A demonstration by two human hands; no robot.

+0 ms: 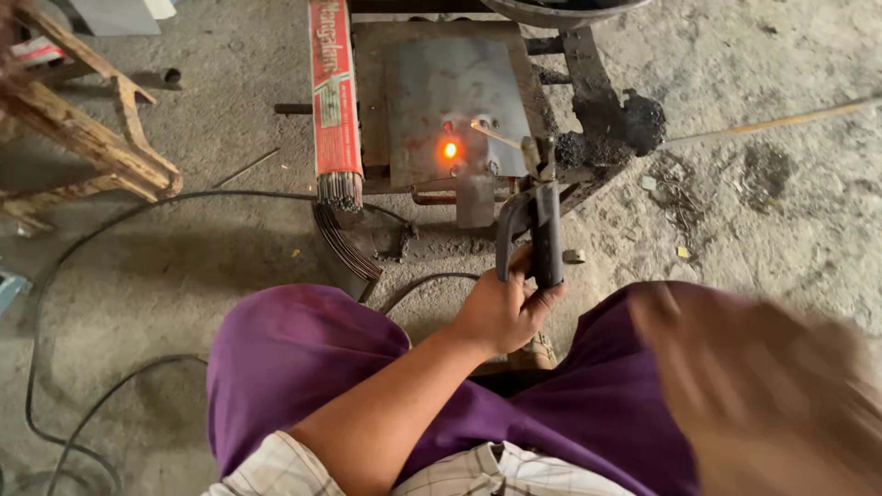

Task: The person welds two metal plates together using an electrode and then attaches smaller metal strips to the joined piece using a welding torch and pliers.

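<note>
My left hand grips a dark electrode holder by its handles, above my purple-clad knees. A thin welding rod sticks out of the holder's jaws toward a grey steel plate. Just left of the rod's tip an orange spot glows on the plate, and the tip sits slightly apart from it. My right hand is a large blur at the lower right, close to the camera. Whether it holds anything cannot be made out.
A red packet of welding rods lies left of the plate, with bare ends spilling out. A wooden frame stands at the far left. Black cables loop across the concrete floor. A thin rod lies at the right and a dark pan at the top.
</note>
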